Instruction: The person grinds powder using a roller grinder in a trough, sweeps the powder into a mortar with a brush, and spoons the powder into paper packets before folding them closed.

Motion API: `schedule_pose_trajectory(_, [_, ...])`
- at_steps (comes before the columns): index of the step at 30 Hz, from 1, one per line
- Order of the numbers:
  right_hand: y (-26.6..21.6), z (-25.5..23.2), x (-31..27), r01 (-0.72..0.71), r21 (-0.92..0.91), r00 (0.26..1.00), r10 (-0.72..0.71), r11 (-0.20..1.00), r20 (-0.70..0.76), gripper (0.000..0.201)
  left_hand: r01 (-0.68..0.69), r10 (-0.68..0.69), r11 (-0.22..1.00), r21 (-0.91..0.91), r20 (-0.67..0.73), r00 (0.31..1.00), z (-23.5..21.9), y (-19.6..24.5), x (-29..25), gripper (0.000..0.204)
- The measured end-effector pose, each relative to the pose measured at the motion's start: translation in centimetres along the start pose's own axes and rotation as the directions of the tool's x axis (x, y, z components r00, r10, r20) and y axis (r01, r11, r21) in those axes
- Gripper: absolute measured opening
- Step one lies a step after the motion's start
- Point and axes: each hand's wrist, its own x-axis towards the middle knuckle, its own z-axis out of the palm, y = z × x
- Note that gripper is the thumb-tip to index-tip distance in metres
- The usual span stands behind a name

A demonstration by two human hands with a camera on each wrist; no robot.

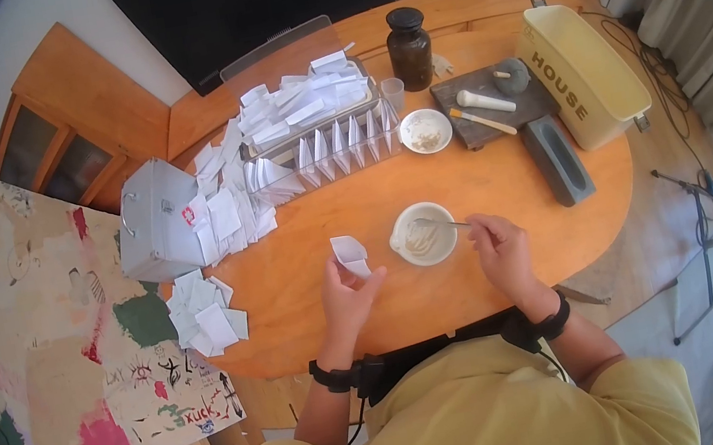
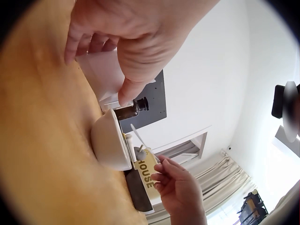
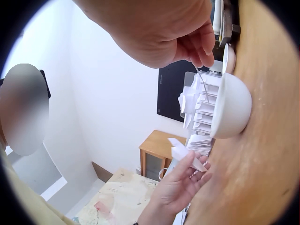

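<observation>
Well, here is what lies before me:

Left hand: the left hand [image 1: 348, 295] has its grip pinched on one folded paper packet [image 1: 350, 256], held just above the bench [image 1: 502, 189], beside the bowl.

Right hand: the right hand [image 1: 501, 250] has its grip closed round the thin handle of one small metal spoon [image 1: 440, 224], whose tip reaches into the bowl.

Bowls: two. The larger white bowl [image 1: 423, 233] sits on the bench between the two hands with pale stuff inside; a smaller white dish [image 1: 425, 131] stands further back, holding a little powder.

Paper: one clear tray [image 1: 321, 148] with a row of upright folded packets, too closely packed for me to count surely; loose white slips heaped behind it and spilling down the left edge of the bench.

Other single items: one dark glass jar [image 1: 409, 49], one small clear cup [image 1: 393, 94], one dark board [image 1: 496, 100] with a pale pestle on it, one dark stone trough [image 1: 559, 158], one cream tin marked HOUSE [image 1: 581, 72], one grey metal case [image 1: 158, 220].

Head view only: the contents of both bowls, the case and the whole spread of paper.

Left wrist view only: the bowl's [image 2: 110, 145] underside and outer wall from bench level, thumb and fingers round the packet [image 2: 101, 75].

Right wrist view only: the spoon handle [image 3: 202, 86] dropping from the fingertips over the bowl's rim, and the packet's [image 3: 185, 154] open folded mouth.
</observation>
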Motion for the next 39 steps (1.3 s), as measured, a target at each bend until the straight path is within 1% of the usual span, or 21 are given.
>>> schedule_pose_trajectory(1, [0.4, 0.1, 0.0, -0.019, -0.018, 1.0, 0.019, 1.0, -0.006, 0.011, -0.03, 0.03, 0.997, -0.065, 0.001, 1.0, 0.1, 0.0, 0.1, 0.066])
schedule_pose_trajectory(2, [0.7, 0.1, 0.0, -0.006, -0.037, 1.0, 0.005, 0.999, -0.009, 0.011, -0.059, 0.059, 0.99, -0.13, -0.001, 0.998, 0.1, 0.2, 0.1, 0.066])
schedule_pose_trajectory(3, [0.9, 0.1, -0.1, 0.006, -0.056, 1.0, -0.007, 0.998, -0.011, 0.011, -0.137, 0.135, 0.988, -0.068, -0.033, 0.99, 0.3, 0.4, 0.0, 0.066])
schedule_pose_trajectory(5, [1.0, 0.1, -0.1, 0.021, -0.092, 1.0, -0.023, 0.996, -0.016, 0.011, -0.285, 0.29, 0.956, 0.063, -0.081, 0.954, 0.7, 1.7, -0.3, 0.068])
schedule_pose_trajectory(8, [1.0, 0.2, -0.2, 0.022, -0.122, 1.0, -0.025, 0.992, -0.019, 0.011, -0.386, 0.406, 0.9, 0.201, -0.067, 0.911, 0.8, 1.8, -0.2, 0.068])
schedule_pose_trajectory(11, [1.2, 0.4, -0.1, 0.009, -0.126, 1.0, -0.01, 0.992, -0.012, 0.011, -0.399, 0.421, 0.892, 0.212, -0.07, 0.905, 0.9, 1.9, -0.2, 0.068])
schedule_pose_trajectory(14, [1.5, 0.6, -0.2, -0.011, -0.121, 1.0, 0.011, 0.993, -0.005, 0.012, -0.427, 0.46, 0.857, 0.29, -0.053, 0.887, 0.7, 2.0, -0.3, 0.069])
schedule_pose_trajectory(17, [1.7, 0.7, -0.2, -0.043, -0.092, 0.999, 0.045, 0.995, 0.017, 0.013, -0.424, 0.457, 0.858, 0.291, -0.051, 0.888, 0.6, 2.0, -0.4, 0.069])
schedule_pose_trajectory(19, [1.5, 0.7, -0.2, -0.066, -0.082, 0.997, 0.069, 0.994, 0.038, 0.013, -0.453, 0.488, 0.836, 0.309, -0.04, 0.872, 0.5, 1.9, -0.3, 0.07])
schedule_pose_trajectory(22, [1.3, 0.8, -0.2, -0.12, -0.034, 0.991, 0.122, 0.992, 0.06, 0.013, -0.481, 0.518, 0.815, 0.321, -0.033, 0.855, 0.5, 1.6, -0.2, 0.07])
schedule_pose_trajectory(25, [1.7, 1.3, -0.2, -0.131, 0.05, 0.988, 0.126, 0.99, 0.09, 0.014, -0.518, 0.56, 0.781, 0.35, -0.023, 0.828, 0.5, 1.8, -0.2, 0.07])
schedule_pose_trajectory(26, [1.5, 1.3, -0.2, -0.102, 0.033, 0.99, 0.098, 0.994, 0.101, 0.014, -0.532, 0.577, 0.765, 0.363, -0.018, 0.817, 0.5, 1.9, -0.2, 0.07])
schedule_pose_trajectory(28, [0.8, 1.2, -0.1, -0.043, 0.0, 0.991, 0.042, 0.999, 0.125, 0.013, -0.51, 0.557, 0.774, 0.374, -0.023, 0.83, 0.5, 2.1, -0.3, 0.069])
schedule_pose_trajectory(29, [0.6, 1.0, 0.0, 0.052, -0.054, 0.991, -0.045, 0.997, 0.125, 0.014, -0.499, 0.548, 0.779, 0.38, -0.025, 0.836, 0.6, 2.1, -0.3, 0.069])
schedule_pose_trajectory(31, [0.3, 0.7, 0.2, 0.238, -0.158, 0.966, -0.217, 0.958, 0.141, 0.017, -0.432, 0.476, 0.833, 0.346, -0.052, 0.878, 0.6, 1.8, -0.3, 0.068])
schedule_pose_trajectory(32, [0.1, 0.5, 0.1, 0.306, -0.155, 0.948, -0.286, 0.939, 0.136, 0.018, -0.396, 0.439, 0.857, 0.329, -0.065, 0.896, 0.6, 1.6, -0.4, 0.067])
schedule_pose_trajectory(34, [-0.3, 0.2, -0.2, 0.434, -0.153, 0.899, -0.419, 0.888, 0.125, 0.022, -0.362, 0.405, 0.879, 0.311, -0.085, 0.91, 0.6, 1.4, -0.5, 0.067])
schedule_pose_trajectory(37, [-0.4, -0.6, -0.3, 0.485, -0.164, 0.873, -0.465, 0.859, 0.149, 0.025, -0.317, 0.35, 0.914, 0.255, -0.095, 0.932, 0.7, 1.1, -0.6, 0.066])
schedule_pose_trajectory(38, [-0.3, -0.8, -0.4, 0.464, -0.166, 0.883, -0.441, 0.87, 0.157, 0.024, -0.301, 0.33, 0.925, 0.233, -0.095, 0.939, 0.7, 1.0, -0.6, 0.066])
schedule_pose_trajectory(39, [-0.3, -1.1, -0.5, 0.444, -0.166, 0.893, -0.419, 0.881, 0.164, 0.023, -0.312, 0.345, 0.914, 0.259, -0.091, 0.934, 0.7, 1.1, -0.5, 0.066])
